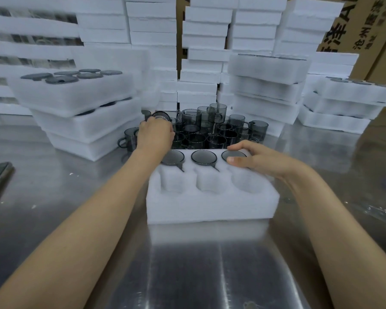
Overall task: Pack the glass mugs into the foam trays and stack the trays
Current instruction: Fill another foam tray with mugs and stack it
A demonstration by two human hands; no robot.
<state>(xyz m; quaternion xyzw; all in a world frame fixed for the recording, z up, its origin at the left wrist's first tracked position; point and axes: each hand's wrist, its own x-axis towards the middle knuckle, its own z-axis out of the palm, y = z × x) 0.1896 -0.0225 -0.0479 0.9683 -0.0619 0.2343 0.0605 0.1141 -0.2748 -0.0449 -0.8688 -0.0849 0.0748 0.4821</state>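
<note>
The left hand's (156, 132) fingers curl round a tilted glass mug (162, 117) at the left edge of the loose cluster (218, 128), which is too crowded to count. The right hand (254, 159) rests spread on the foam tray (210, 208), thumb and forefinger either side of the rightmost packed mug (233, 156). The tray's long axis runs left to right. Three far pockets are filled and three near pockets (208, 181) are empty, lying toward the person from the left hand, which I judge should fill the leftmost
</note>
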